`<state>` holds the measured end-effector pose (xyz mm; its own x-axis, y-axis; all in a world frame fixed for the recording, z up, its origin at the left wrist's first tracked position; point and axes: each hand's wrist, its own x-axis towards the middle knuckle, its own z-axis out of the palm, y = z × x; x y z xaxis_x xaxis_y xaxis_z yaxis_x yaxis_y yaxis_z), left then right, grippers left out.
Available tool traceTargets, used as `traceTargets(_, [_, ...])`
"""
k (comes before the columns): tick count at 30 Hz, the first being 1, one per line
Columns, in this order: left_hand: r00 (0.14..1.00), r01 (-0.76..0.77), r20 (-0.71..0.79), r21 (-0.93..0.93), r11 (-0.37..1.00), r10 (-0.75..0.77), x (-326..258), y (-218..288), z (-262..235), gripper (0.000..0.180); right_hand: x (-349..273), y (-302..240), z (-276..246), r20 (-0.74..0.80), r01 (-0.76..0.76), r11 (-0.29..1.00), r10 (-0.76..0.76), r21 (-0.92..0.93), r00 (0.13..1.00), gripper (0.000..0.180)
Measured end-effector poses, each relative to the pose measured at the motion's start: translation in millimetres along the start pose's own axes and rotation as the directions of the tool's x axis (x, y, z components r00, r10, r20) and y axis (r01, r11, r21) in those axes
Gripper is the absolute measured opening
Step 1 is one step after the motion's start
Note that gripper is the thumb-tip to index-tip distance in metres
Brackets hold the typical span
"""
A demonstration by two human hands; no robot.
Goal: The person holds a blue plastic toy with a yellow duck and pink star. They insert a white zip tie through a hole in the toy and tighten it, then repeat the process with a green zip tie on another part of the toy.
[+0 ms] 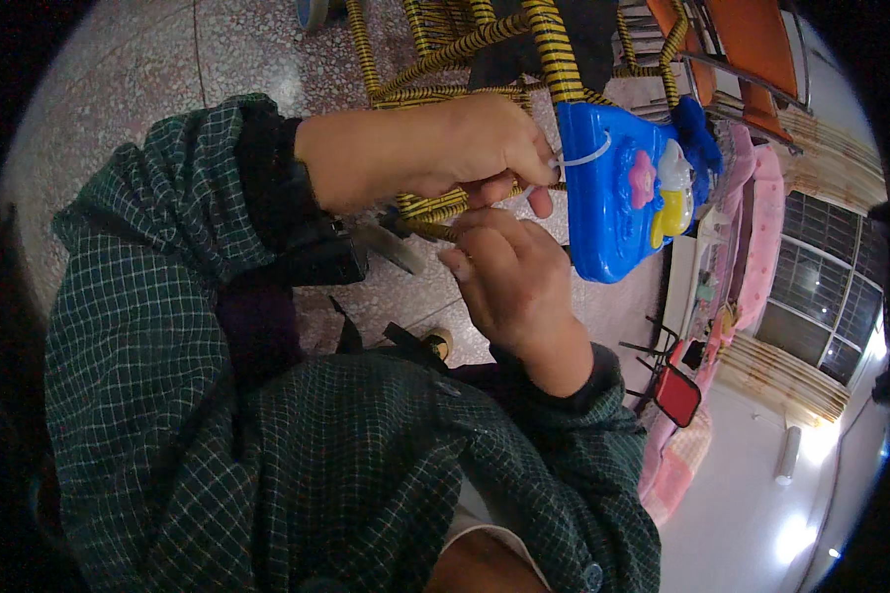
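A white cable tie [588,157] passes through a hole in a blue plastic toy panel [599,232] and curves toward my fingers. My left hand [455,148] is closed, its fingertips pinching the tie beside the panel's edge. Just below it in the picture, my right hand [516,272] is closed with its fingers curled. What its fingers hold, if anything, is hidden. Raised on the panel are a pink flower [642,179] and a yellow and white figure [673,203]. The panel sits against a frame wrapped in yellow and black bands [556,54].
Orange seats [752,44] stand at the upper right. A pink-covered bed or table [761,203] runs along the right, with a red-seated chair [677,395] by it. Speckled floor [119,69] lies at the left. A dark blue bundle [697,143] adjoins the panel.
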<state>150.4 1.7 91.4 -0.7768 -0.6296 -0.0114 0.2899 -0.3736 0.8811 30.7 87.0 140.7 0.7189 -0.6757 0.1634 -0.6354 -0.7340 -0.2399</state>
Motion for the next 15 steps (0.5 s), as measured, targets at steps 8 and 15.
traceTargets(8, [0.999, 0.013, -0.037, -0.074, 0.997, -0.016, 3.7, -10.6, 5.7, 0.018, -0.2, 18.8, -53.1, -0.308, -0.19, 0.944, 0.103, -0.268, 0.946, 0.041])
traceTargets(15, [0.998, -0.036, -0.051, -0.098, 0.995, 0.031, 0.6, -13.0, 4.4, 0.014, -2.9, 31.3, -34.2, -0.272, -0.208, 0.902, 0.107, -0.378, 0.956, 0.05])
